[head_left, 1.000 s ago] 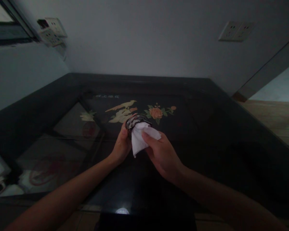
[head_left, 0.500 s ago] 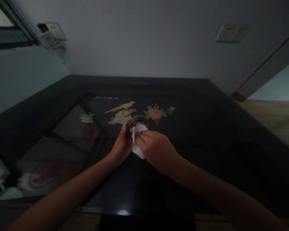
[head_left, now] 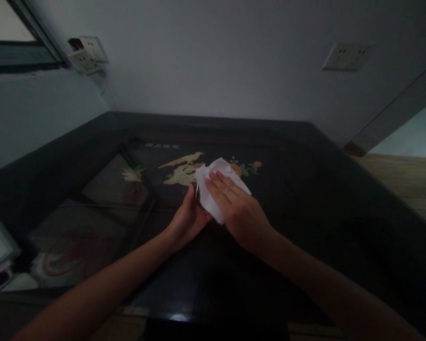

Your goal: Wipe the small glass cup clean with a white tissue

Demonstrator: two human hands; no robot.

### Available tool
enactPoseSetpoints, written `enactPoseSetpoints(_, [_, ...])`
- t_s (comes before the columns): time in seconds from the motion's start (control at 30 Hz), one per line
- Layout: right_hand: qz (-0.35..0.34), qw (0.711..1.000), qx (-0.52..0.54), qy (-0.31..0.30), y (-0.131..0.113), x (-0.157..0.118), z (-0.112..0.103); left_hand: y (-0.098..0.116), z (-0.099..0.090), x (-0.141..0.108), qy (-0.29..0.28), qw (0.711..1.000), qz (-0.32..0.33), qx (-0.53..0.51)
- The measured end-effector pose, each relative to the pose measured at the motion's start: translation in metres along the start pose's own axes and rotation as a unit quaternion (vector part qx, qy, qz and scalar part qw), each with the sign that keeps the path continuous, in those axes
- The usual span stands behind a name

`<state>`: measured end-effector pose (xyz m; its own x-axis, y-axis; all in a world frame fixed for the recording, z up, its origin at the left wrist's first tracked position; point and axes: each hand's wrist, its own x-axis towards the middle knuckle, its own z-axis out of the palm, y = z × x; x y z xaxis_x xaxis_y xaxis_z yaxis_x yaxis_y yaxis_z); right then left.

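Note:
My left hand point(head_left: 188, 218) grips a small round glass bowl from its left side, thumb up along the rim. Only a thin shiny edge of the glass bowl point(head_left: 197, 191) shows; the rest lies behind a white paper tissue point(head_left: 213, 199). With fingers together and pressed flat, my right hand point(head_left: 239, 203) holds this tissue spread over the bowl. A ring sits on one of its fingers. Both hands are above the middle of a dark glossy table point(head_left: 213, 274).
A bird-and-flower picture point(head_left: 181, 173) decorates the tabletop. At the left edge lies a white box-like device point(head_left: 0, 246) with a cable. Wall sockets point(head_left: 348, 56) are on the right, with more sockets point(head_left: 92, 49) at the left corner. The wall point(head_left: 213, 71) borders the table's far side.
The tissue, bunched inside the bowl before, is now spread over its outside. The bowl has turned, its opening no longer showing. My right hand's fingers have come out of the bowl and flattened.

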<state>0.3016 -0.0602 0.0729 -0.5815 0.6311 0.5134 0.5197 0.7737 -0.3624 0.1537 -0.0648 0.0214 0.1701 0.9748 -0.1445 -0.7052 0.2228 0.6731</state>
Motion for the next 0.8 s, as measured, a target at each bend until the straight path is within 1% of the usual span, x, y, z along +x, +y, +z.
enactPoseSetpoints(0.07, [-0.021, 0.999, -0.038, -0.009, 0.000, -0.002, 0.014, -0.001, 0.004, -0.002, 0.006, 1.000, 0.006, 0.001])
enactPoseSetpoints(0.17, [-0.045, 0.997, -0.065, -0.010, 0.001, -0.004, 0.023, -0.001, 0.008, -0.004, 0.026, 1.000, 0.006, 0.010])
enactPoseSetpoints(0.23, [-0.054, 0.996, -0.066, -0.013, 0.002, -0.005, 0.023, -0.002, 0.009, -0.004, 0.032, 0.999, 0.006, 0.015])
enactPoseSetpoints(0.4, [-0.055, 0.995, -0.082, -0.013, 0.004, -0.005, 0.019, 0.000, 0.008, -0.004, 0.021, 1.000, 0.014, 0.012])
enactPoseSetpoints(0.57, [-0.050, 0.995, -0.086, -0.013, 0.002, -0.003, 0.022, 0.000, 0.010, -0.004, 0.056, 0.998, 0.023, 0.000])
enactPoseSetpoints(0.67, [-0.052, 0.995, -0.081, -0.015, 0.003, -0.002, 0.024, -0.003, 0.007, -0.005, 0.075, 0.997, 0.007, -0.010])
enactPoseSetpoints(0.77, [-0.089, 0.993, -0.079, -0.015, 0.004, -0.004, 0.027, -0.003, -0.001, -0.009, 0.077, 0.997, -0.017, -0.018])
enactPoseSetpoints(0.8, [-0.103, 0.991, -0.080, -0.016, 0.003, -0.005, 0.028, -0.003, -0.004, -0.010, 0.068, 0.997, -0.029, -0.022])
